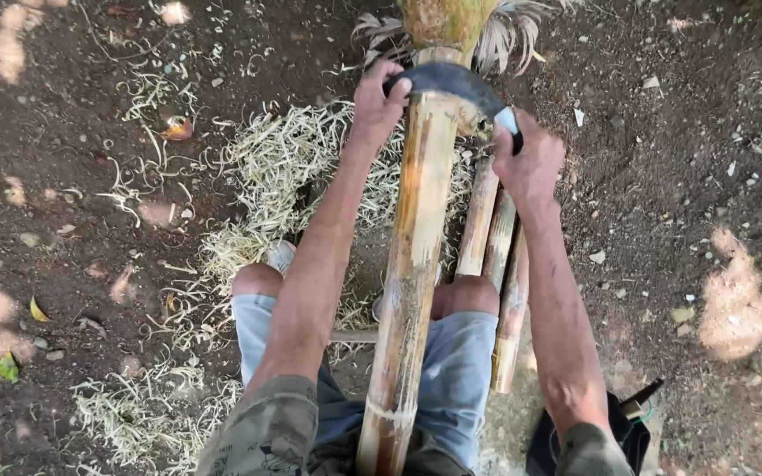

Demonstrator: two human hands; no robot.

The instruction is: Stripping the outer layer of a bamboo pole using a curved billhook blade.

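Scraping step: we close our left hand [379, 99] and right hand [529, 159] on either end of the curved blade [451, 81] set across the bamboo pole [412, 264] between our knees, needing an even pull next.

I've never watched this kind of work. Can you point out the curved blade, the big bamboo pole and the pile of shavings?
curved blade [451, 79], head view, middle of its dark arc
bamboo pole [412, 264], head view, mid shaft between the knees
shavings [284, 159], head view, thick heap left of the pole

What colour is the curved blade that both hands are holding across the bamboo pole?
The curved blade is dark grey to black, with a paler, shiny patch near the right hand; the head view shows it.
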